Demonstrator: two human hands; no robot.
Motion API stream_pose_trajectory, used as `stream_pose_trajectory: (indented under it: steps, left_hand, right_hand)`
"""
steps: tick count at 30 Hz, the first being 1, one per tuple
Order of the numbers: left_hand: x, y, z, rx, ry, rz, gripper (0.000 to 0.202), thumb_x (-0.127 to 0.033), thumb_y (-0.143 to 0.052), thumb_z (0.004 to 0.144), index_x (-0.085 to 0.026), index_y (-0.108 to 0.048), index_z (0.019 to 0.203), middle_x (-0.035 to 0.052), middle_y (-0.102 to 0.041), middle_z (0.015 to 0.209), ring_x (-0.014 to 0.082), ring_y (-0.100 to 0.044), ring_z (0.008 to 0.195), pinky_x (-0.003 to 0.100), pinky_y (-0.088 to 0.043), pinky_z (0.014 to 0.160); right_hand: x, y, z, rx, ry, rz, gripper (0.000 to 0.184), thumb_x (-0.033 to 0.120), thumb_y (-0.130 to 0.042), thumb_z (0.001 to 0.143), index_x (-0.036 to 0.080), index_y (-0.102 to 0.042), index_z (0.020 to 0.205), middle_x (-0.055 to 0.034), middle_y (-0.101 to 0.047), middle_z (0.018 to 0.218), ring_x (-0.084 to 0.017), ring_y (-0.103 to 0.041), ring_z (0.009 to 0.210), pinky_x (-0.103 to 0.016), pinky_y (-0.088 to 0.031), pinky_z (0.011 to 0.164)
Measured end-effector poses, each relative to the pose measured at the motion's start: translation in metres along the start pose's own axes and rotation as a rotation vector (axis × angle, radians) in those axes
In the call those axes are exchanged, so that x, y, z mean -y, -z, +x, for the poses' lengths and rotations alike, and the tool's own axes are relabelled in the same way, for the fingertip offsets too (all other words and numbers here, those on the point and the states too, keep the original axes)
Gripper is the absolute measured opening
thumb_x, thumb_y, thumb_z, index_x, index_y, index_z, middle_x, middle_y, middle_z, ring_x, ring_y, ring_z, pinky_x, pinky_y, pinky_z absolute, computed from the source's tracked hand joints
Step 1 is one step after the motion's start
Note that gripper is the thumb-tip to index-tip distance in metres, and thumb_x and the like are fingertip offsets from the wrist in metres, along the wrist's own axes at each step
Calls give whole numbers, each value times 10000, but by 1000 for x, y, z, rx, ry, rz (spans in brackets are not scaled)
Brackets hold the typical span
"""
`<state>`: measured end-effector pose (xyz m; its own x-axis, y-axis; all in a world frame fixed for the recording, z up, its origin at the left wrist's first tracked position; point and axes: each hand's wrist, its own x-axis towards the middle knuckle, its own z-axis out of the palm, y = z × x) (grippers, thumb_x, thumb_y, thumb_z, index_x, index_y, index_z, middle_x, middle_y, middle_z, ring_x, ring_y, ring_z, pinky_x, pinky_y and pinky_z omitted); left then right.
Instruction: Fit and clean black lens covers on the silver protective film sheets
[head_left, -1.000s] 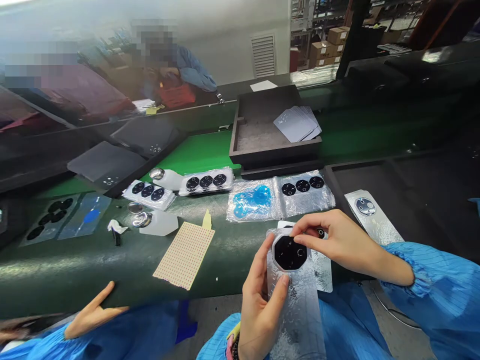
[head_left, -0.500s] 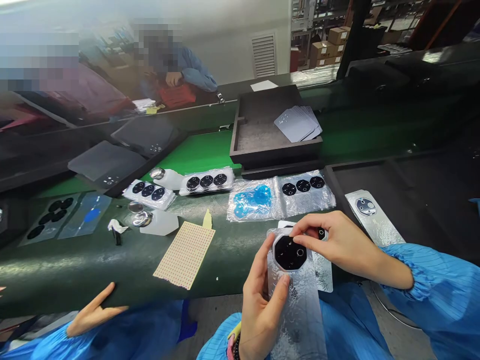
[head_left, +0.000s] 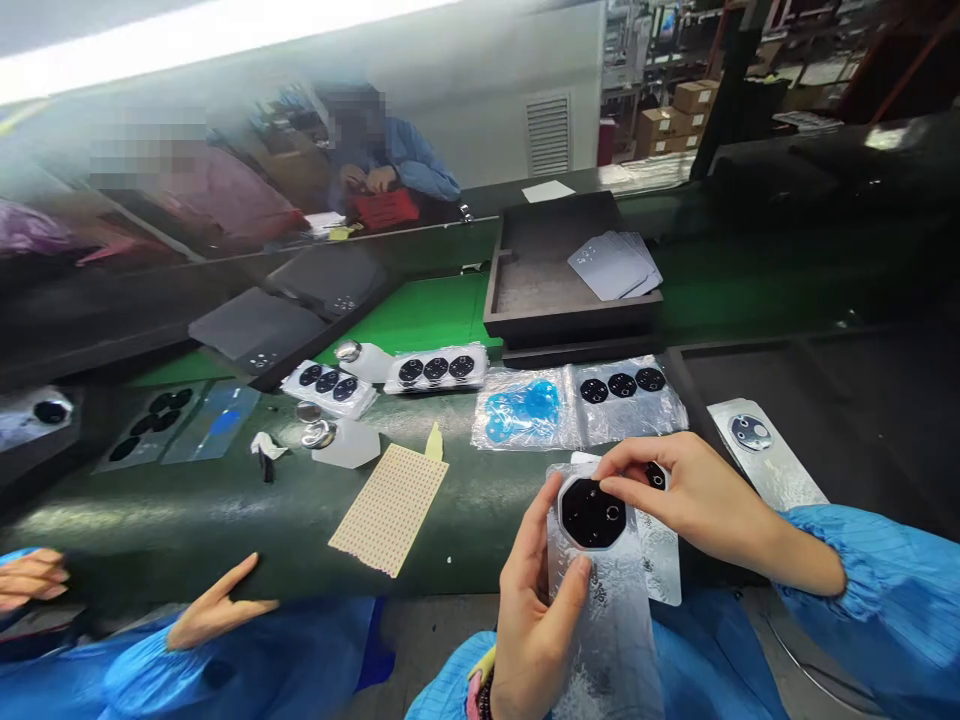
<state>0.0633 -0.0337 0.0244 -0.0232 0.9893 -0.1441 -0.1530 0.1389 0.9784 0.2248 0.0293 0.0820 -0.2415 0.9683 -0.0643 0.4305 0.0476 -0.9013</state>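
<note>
My left hand grips a silvery, film-covered plate, fingers behind its left edge and thumb on the front. Near the plate's top sits a black octagonal piece with small holes and a ring mark. My right hand pinches thumb and forefinger at the octagon's upper right edge; whatever lies between the fingertips is too small to make out. Behind, a second silvery plate is partly hidden by my hands and the first plate.
Clear bags hold blue film and black discs. A dark tray carries grey plates. Left lie a dotted sheet and a metal-topped bottle. Another plate rests right. A co-worker's hand is lower left.
The whole view has shifted, so things appear farther right and mostly lower. My hands keep nearly the same hold on the plate and octagon. Another hand now shows at the far left.
</note>
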Motion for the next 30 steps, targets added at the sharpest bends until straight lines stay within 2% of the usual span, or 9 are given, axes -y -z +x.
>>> stream_pose_trajectory:
  steps: [5,10,15,20,25,30]
  left_hand:
    - [-5,-5,-2,-46,5,-68,489,-340,-682,806,-191,-601,1264,55,-537,1372,217,-479,1295,248,-440,1032]
    - [0,2,-5,-54,-8,-68,483,-315,-678,812,-201,-594,1274,45,-526,1386,212,-458,1311,235,-411,1054]
    - [9,13,-5,33,-130,-28,447,-245,-643,860,-253,-578,1301,31,-524,1386,202,-507,1264,225,-459,1005]
    - [11,18,-5,61,-163,-22,453,-216,-622,880,-259,-557,1326,40,-565,1345,184,-526,1244,205,-445,1009]
    - [12,18,-8,79,-190,-77,447,-180,-625,874,-306,-574,1300,11,-591,1314,162,-556,1207,170,-458,981]
    - [9,15,-13,17,-94,-92,419,-269,-669,837,-214,-618,1249,68,-583,1321,225,-535,1235,248,-471,1001]
  right_hand:
    - [2,-3,4,22,27,-64,123,133,-600,780,158,-704,721,16,-611,580,-85,-464,511,-215,-366,498]
    - [4,-10,2,-10,85,-99,119,112,-605,774,163,-697,720,11,-646,625,-84,-477,515,-208,-375,490]
    - [3,-15,-4,-61,183,-153,118,80,-622,765,165,-696,731,13,-664,665,-85,-528,559,-206,-421,541]
    - [3,-20,-10,-127,341,-224,127,48,-613,790,155,-670,755,6,-645,702,-95,-581,657,-203,-453,586]
    - [0,-26,-21,-216,532,-353,110,57,-574,849,138,-635,806,-17,-609,760,-115,-545,718,-228,-458,616]
    - [-7,-32,-31,-252,648,-547,133,82,-508,902,113,-632,868,-52,-605,802,-150,-502,754,-305,-441,667]
